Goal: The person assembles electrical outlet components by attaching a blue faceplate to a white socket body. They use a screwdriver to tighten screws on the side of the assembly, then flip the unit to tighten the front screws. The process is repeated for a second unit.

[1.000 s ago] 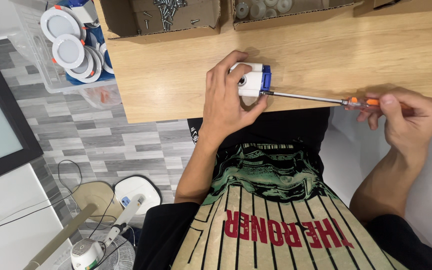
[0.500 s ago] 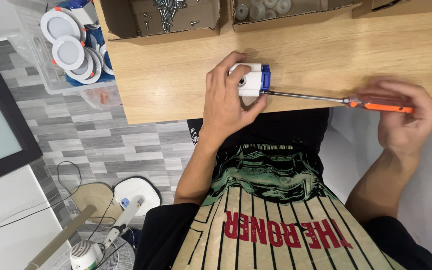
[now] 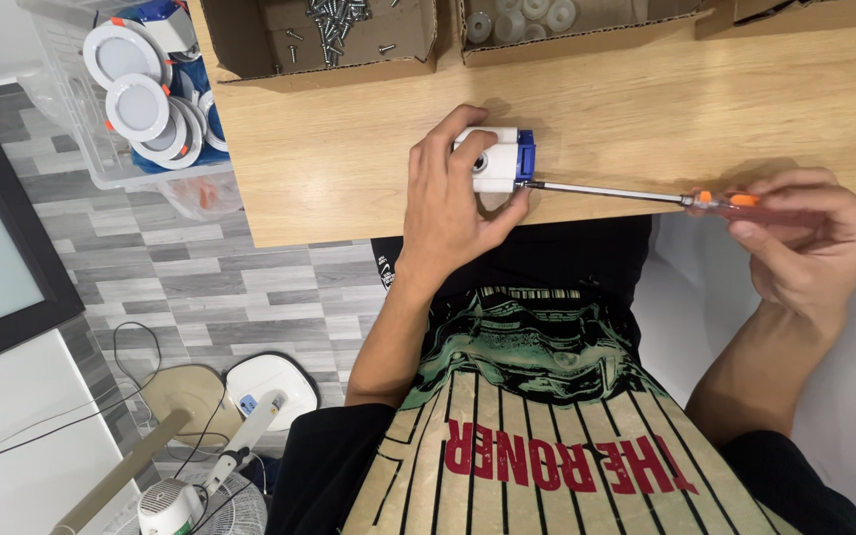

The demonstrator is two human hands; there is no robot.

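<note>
Now my left hand [image 3: 453, 213] lies on the wooden table [image 3: 349, 168] and wraps around a small fitting [image 3: 497, 163], a rounded white plastic body with a blue plastic end. My fingers curl over its top and my thumb presses from below, so it is clamped against the smooth, pale wood near the table's front edge, about the middle of the view. The blue end points to 3 o'clock.

My right hand [image 3: 804, 243] is at 3 o'clock from the fitting, past the table's edge, well apart from the left hand. Its fingers are closed around the orange handle of a screwdriver [image 3: 636, 194]. The thin, shiny metal shaft runs almost level from the handle toward 9 o'clock, and its tip touches the blue end of the fitting.

At 12 o'clock two open cardboard boxes stand at the far side of the table. The left box [image 3: 319, 40] holds a heap of small grey metal screws [image 3: 339, 20]. The right box [image 3: 566, 30] holds several round, pale rings; I cannot tell their material.

At 10 o'clock, beside the table, a clear plastic tub [image 3: 101, 149] holds round flat lamps [image 3: 136, 104] with white faces and small orange clips. Under the table edge the floor [image 3: 200, 287] is grey tiles with a wood-like grain. At 7 o'clock a white fan [image 3: 180, 505] with a wire grille stands on the floor.
</note>
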